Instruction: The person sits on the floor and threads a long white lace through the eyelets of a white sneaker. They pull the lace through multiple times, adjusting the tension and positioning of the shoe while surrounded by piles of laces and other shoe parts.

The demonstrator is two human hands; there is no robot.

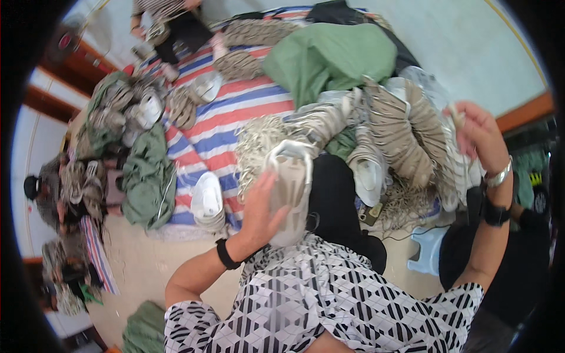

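Note:
In front of my body, my left hand (259, 212) grips a beige and white shoe upper (292, 182), thumb across its front and fingers along its side. The upper stands with its white collar pointing away from me. Out to the right, my right hand (478, 134) is raised, fingers pinched on a thin cream shoelace (457, 120). Where the lace's far end runs I cannot make out. Just beyond the held upper lies a heap of cream laces (259, 141).
Rows of nested beige uppers (394, 135) lie to the right, near a green sack (335, 56). White uppers (207, 200) are stacked on the striped sheet (235, 109). A blue stool (425, 250) stands at right. Other people sit at the far left (47, 188) and top left (170, 23).

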